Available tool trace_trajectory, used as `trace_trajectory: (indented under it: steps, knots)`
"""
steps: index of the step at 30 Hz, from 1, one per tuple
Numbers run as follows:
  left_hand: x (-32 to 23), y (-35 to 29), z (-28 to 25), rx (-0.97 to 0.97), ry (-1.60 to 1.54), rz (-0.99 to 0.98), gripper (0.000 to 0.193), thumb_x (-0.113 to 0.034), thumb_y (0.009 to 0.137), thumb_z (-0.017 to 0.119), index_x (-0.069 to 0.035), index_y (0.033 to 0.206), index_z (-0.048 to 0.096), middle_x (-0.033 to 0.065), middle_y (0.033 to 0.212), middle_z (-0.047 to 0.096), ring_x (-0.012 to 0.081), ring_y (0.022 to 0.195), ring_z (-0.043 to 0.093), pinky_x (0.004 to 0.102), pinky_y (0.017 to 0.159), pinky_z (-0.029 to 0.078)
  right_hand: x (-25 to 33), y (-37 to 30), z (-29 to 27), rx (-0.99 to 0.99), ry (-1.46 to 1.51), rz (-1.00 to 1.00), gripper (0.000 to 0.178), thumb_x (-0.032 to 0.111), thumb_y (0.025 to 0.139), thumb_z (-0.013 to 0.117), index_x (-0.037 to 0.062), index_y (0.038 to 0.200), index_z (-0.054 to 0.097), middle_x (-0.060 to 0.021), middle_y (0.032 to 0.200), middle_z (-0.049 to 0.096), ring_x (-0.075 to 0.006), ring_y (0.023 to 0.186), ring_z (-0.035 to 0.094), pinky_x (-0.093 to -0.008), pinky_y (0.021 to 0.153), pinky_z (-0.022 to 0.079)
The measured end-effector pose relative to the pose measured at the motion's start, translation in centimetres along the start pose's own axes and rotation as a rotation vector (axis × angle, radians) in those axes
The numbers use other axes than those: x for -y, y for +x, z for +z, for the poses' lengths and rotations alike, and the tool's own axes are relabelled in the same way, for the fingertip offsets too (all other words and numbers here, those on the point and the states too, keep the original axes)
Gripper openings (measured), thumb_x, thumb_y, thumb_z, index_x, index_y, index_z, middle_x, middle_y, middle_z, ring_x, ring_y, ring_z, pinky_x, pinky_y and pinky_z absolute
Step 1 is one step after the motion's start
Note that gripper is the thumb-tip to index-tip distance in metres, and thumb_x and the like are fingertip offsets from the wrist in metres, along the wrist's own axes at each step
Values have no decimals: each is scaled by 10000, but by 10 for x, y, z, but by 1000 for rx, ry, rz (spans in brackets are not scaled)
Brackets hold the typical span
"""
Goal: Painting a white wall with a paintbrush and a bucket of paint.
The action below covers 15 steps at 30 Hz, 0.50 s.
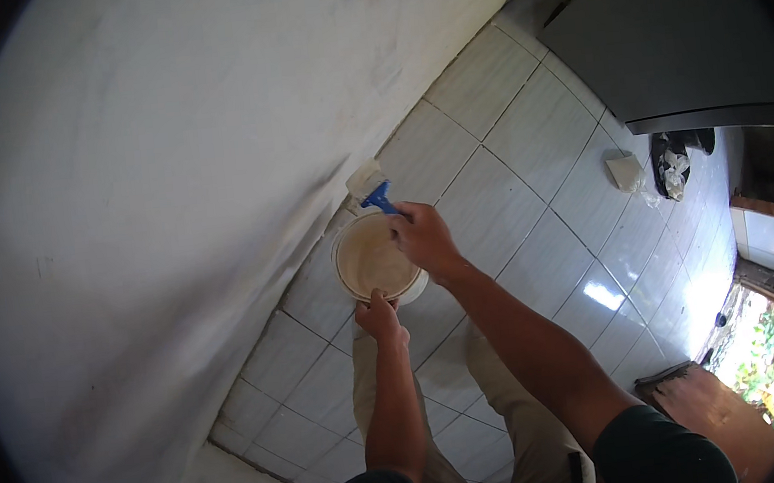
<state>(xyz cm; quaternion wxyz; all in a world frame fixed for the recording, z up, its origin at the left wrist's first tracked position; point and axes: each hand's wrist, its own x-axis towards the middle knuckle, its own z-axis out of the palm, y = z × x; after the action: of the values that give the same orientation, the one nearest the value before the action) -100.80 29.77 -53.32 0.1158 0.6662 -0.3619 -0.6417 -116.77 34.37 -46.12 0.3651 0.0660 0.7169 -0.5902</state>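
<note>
Brush (369, 185) and bucket (345, 266), close together

Your right hand (423, 239) is closed around the blue handle of the brush; its pale bristles point toward the wall (175, 169), just beyond the bucket's far rim. Your left hand (380, 318) grips the near rim, probably to steady the bucket within the brush's easy reach.

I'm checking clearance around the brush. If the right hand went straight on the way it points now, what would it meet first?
Probably the white wall: the right hand points the blue-handled brush toward it, bristles leading. Depth is unclear, so they may be touching.
</note>
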Motion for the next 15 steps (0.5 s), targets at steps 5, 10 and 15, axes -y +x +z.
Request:
trace_trajectory:
  steps: [5,10,15]
  knots:
    - [-15,4,-17,19,-3,-32,309,-55,861,578,28,1159,594,98,1041,642,162,884,648,277,757,543,74,-52,70,-115,-126,-175,283,242,983,627,-3,1109,692,-176,827,665,-276,738,635,-391,685,502]
    - [-17,3,-24,81,-207,-28,284,-36,868,564,29,1143,591,87,997,641,162,842,638,266,739,529,49,-89,49,82,35,-438,363,243,957,668,26,1248,671,-236,1027,711,-383,947,704,-414,797,537]
    - [-17,22,-46,12,-88,-122,192,-35,868,559,-15,1059,578,51,871,598,138,702,553,251,628,441,-12,28,28,77,-19,-256,261,223,920,713,65,1124,748,-153,911,752,-218,797,718,-358,756,533]
